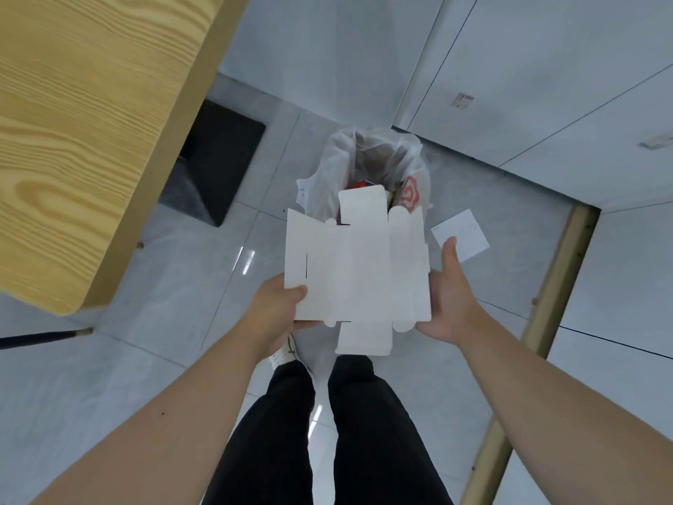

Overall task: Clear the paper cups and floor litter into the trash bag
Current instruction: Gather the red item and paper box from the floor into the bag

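Note:
A flattened white cardboard box [358, 271] is held out flat in front of me, just short of the trash bag [338, 165]. My left hand [280, 308] grips its near left corner, thumb on top. My right hand [449, 297] is against the box's right edge with fingers spread along and under it. The translucent white bag stands open on the floor beyond the box, with red and white litter inside. A white square sheet of paper [460, 233] lies on the tiles just right of the bag.
A light wooden table [83, 133] fills the upper left, with a dark mat or base [215, 165] under it. A wooden door threshold strip [546, 322] runs diagonally at right. My legs in black trousers [327, 431] stand below the box. Grey tiled floor all around.

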